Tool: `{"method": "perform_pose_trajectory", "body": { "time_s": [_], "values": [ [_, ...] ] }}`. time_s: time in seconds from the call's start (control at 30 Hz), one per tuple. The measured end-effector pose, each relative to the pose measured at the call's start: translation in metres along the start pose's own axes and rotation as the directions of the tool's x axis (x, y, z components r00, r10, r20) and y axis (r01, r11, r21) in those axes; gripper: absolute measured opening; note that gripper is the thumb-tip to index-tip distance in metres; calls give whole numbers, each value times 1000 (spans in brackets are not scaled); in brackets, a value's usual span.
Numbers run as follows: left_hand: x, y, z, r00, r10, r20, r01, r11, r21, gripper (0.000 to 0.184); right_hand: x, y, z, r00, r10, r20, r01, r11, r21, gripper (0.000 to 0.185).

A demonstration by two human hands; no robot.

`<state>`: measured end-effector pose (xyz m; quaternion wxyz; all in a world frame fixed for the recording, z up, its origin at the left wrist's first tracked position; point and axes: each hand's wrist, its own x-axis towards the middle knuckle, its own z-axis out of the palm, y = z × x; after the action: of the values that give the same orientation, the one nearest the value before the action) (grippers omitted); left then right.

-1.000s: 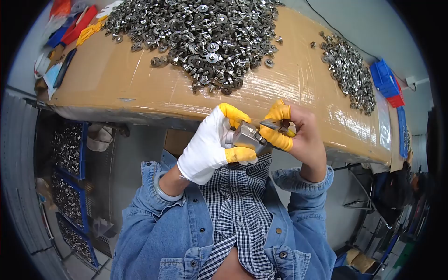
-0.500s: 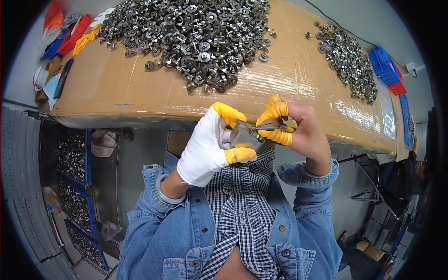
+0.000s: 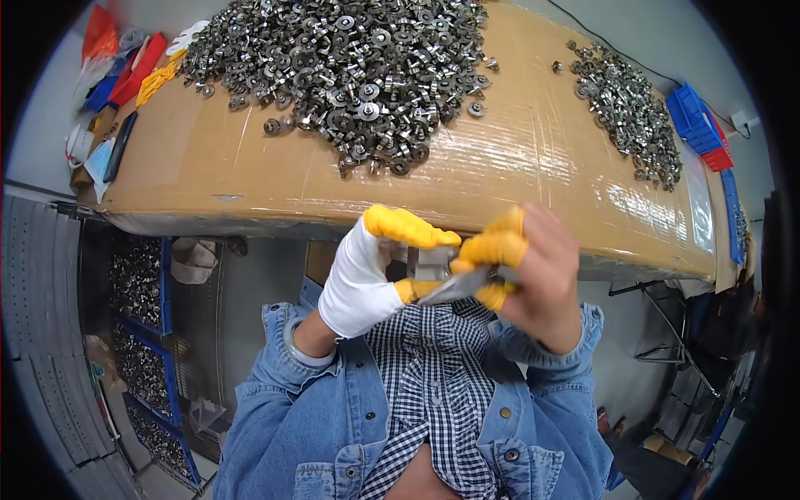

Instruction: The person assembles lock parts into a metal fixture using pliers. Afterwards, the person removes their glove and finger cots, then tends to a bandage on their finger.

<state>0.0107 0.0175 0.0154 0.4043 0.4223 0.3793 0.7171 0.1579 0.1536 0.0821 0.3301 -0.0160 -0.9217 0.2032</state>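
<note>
My left hand (image 3: 375, 271), in a white glove with yellow fingertips, is closed on a small grey metal block (image 3: 431, 265), gripped between thumb and fingers. Yellow covers are on the fingertips of my right hand (image 3: 533, 271), which is closed around a pointed grey metal tool (image 3: 457, 287). Motion blurs that tool, so its exact kind does not show. It crosses in front of the block's lower right side; whether the two touch I cannot tell. Both hands are held before my chest, just off the table's near edge.
Brown cardboard, wrapped in clear film, covers the table (image 3: 275, 179). On it lie a large pile of small metal wheel-like parts (image 3: 358, 75) and a smaller pile (image 3: 629, 108). Blue bins (image 3: 690, 117) stand at right. Blue trays of parts (image 3: 137, 279) sit below left.
The block has moved lower and turned in my left hand. My right hand has tilted, and the tool now points down to the left and is blurred. The view has shifted slightly.
</note>
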Motion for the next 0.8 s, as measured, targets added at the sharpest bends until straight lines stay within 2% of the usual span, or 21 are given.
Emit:
{"method": "perform_pose_trajectory", "body": {
  "time_s": [0.07, 0.13, 0.3, 0.37, 0.57, 0.8],
  "values": [
    [1, -3, -3, 996, 74, 42, -74, 997, -8, 41, -8, -12, 1, 994, -100, -49, 87, 974, -210, 27],
    [2, -4, -4, 995, 66, 70, -64, 998, -22, 39, -14, -18, 2, 982, -175, -70, 139, 924, -355, 29],
    [5, -10, -2, 996, 31, 84, -16, 985, -174, 33, -16, -18, -3, 976, -211, -45, 184, 924, -335, 29],
    [6, -10, 0, 995, 29, 92, -12, 985, -174, 33, -16, -15, -6, 972, -233, -15, 216, 923, -319, 28],
    [8, -15, -1, 991, 58, 119, -36, 984, -173, 33, -14, -23, -7, 985, -171, -22, 150, 915, -374, 23],
    [7, -17, -2, 989, 62, 135, -33, 978, -204, 36, -15, -27, -6, 990, -136, -27, 118, 929, -351, 22]
  ]
}}
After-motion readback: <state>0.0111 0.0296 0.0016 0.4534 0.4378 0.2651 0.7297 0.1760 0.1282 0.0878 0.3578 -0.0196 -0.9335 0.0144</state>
